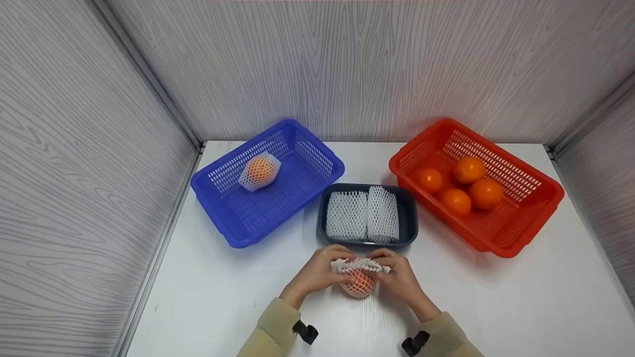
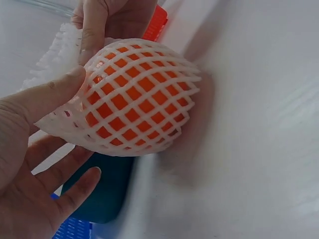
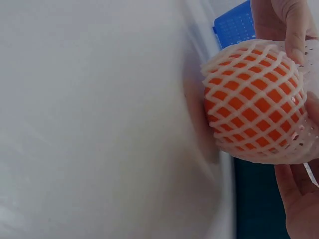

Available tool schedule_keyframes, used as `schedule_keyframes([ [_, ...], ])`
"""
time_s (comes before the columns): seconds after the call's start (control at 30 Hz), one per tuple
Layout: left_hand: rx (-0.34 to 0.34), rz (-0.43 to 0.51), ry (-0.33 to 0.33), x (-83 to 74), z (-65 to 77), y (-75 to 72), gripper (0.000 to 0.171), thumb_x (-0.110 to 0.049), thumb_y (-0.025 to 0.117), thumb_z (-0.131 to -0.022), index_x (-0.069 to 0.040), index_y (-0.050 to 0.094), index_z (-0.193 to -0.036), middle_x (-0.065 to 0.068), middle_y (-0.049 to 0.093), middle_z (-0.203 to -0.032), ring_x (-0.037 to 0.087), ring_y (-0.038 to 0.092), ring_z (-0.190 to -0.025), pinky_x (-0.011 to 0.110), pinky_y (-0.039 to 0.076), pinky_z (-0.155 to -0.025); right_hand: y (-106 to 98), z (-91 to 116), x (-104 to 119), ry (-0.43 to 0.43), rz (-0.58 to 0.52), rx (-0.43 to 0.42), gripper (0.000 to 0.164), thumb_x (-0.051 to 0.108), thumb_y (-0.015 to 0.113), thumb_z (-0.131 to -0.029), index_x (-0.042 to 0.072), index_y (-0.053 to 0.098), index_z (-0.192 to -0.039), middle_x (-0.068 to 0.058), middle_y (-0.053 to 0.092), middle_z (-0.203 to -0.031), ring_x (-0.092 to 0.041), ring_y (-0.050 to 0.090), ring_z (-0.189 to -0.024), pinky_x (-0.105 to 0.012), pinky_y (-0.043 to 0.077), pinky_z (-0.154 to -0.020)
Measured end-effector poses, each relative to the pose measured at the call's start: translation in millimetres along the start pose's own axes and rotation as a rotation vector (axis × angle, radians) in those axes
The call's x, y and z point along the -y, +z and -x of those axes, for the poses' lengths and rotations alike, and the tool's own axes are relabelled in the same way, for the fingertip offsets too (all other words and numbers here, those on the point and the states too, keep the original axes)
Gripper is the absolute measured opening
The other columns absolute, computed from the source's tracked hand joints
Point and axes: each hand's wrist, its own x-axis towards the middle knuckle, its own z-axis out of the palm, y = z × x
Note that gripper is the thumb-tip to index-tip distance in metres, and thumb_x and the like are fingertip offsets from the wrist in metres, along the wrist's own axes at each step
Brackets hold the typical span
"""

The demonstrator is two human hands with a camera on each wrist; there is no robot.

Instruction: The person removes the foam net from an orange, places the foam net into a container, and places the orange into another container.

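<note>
An orange sits inside a white foam net sleeve near the front middle of the table. My left hand pinches the sleeve's bunched upper edge from the left, thumb against the netting. From the other side my right hand grips the same edge. Netting stretches over the fruit's lower side in both wrist views, orange skin showing through the diamond holes. Some of the right fingers are hidden behind the sleeve in the right wrist view.
Just beyond the hands, a dark tray holds folded white net sleeves. At back left, a blue basket contains one netted orange. The red basket at right holds several bare oranges. Walls border the table.
</note>
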Motion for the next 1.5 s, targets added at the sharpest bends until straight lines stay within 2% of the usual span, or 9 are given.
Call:
schedule_keyframes([
  [0.27,-0.054,-0.028,0.052,-0.8,-3.0,2.5,0.015,-0.011,0.081,-0.080,-0.005,0.079,-0.094,0.001,0.071,-0.100,0.014,0.064,-0.095,0.030,0.051,-0.087,-5.8,0.2,-3.3,0.101,-0.078,0.118,0.039,0.002,0.079,-0.080,-0.007,0.066,-0.115,-0.021,0.062,-0.119,-0.025,0.058,-0.109,-0.038,0.050,-0.088],
  [0.47,-0.144,-0.008,0.074,-2.5,-4.4,3.6,0.017,0.008,0.074,-0.073,-0.004,0.078,-0.085,0.000,0.071,-0.083,0.011,0.065,-0.079,0.028,0.054,-0.075,-6.9,-2.1,-2.2,0.106,-0.035,0.092,0.020,0.000,0.080,-0.078,-0.005,0.075,-0.096,-0.025,0.064,-0.115,-0.040,0.060,-0.109,-0.033,0.049,-0.091],
  [0.57,-0.142,0.004,0.041,-3.2,-4.0,3.6,0.013,0.000,0.078,-0.078,-0.006,0.077,-0.090,-0.002,0.068,-0.088,0.012,0.063,-0.083,0.033,0.054,-0.078,-4.9,-2.7,-0.3,0.079,-0.018,0.034,0.009,-0.004,0.079,-0.077,-0.005,0.076,-0.085,-0.023,0.067,-0.108,-0.040,0.062,-0.102,-0.026,0.049,-0.087],
  [0.73,-0.057,-0.020,-0.062,-3.5,1.7,3.2,0.037,-0.025,0.084,-0.079,-0.009,0.074,-0.110,-0.003,0.062,-0.110,0.017,0.057,-0.103,0.037,0.049,-0.090,-0.1,-0.7,1.0,0.039,0.018,-0.020,0.012,-0.007,0.079,-0.076,-0.003,0.076,-0.087,-0.018,0.068,-0.101,-0.029,0.064,-0.094,-0.027,0.052,-0.082],
  [0.83,-0.035,-0.027,-0.071,-2.1,4.9,4.1,0.031,-0.029,0.083,-0.079,-0.009,0.077,-0.102,-0.002,0.063,-0.111,0.018,0.058,-0.104,0.039,0.047,-0.093,1.6,1.1,0.3,0.046,0.011,-0.011,0.015,-0.007,0.077,-0.078,-0.003,0.076,-0.092,-0.016,0.068,-0.102,-0.025,0.064,-0.096,-0.029,0.053,-0.083],
  [1.03,-0.092,-0.039,-0.006,-0.1,6.3,4.3,0.006,-0.009,0.080,-0.080,-0.006,0.079,-0.086,-0.001,0.068,-0.100,0.015,0.062,-0.095,0.035,0.050,-0.088,-1.4,2.5,-1.7,0.113,-0.076,0.104,0.034,-0.001,0.078,-0.080,-0.007,0.069,-0.112,-0.021,0.064,-0.116,-0.034,0.059,-0.109,-0.031,0.050,-0.091],
  [1.17,-0.120,-0.051,0.019,-0.1,6.1,3.9,0.013,0.005,0.074,-0.074,-0.004,0.078,-0.084,-0.001,0.068,-0.093,0.014,0.063,-0.090,0.032,0.051,-0.085,-4.2,1.6,-1.4,0.135,-0.072,0.158,0.040,0.000,0.080,-0.078,-0.009,0.067,-0.115,-0.024,0.061,-0.122,-0.039,0.056,-0.114,-0.033,0.048,-0.094],
  [1.33,-0.120,-0.005,0.018,0.5,5.1,3.5,0.017,0.005,0.072,-0.074,-0.004,0.076,-0.088,-0.001,0.067,-0.092,0.014,0.063,-0.089,0.032,0.052,-0.083,-2.9,-0.5,2.4,0.064,0.003,0.097,0.018,-0.005,0.078,-0.078,-0.006,0.075,-0.095,-0.022,0.067,-0.111,-0.037,0.062,-0.105,-0.033,0.051,-0.089],
  [1.5,-0.038,0.017,-0.070,-1.0,6.0,-0.1,0.033,-0.018,0.082,-0.080,-0.009,0.072,-0.111,-0.002,0.059,-0.112,0.017,0.057,-0.106,0.036,0.048,-0.092,1.0,-2.8,5.6,0.061,0.069,-0.038,0.016,-0.016,0.074,-0.074,-0.004,0.075,-0.085,-0.012,0.069,-0.093,-0.021,0.065,-0.088,-0.029,0.053,-0.079],
])
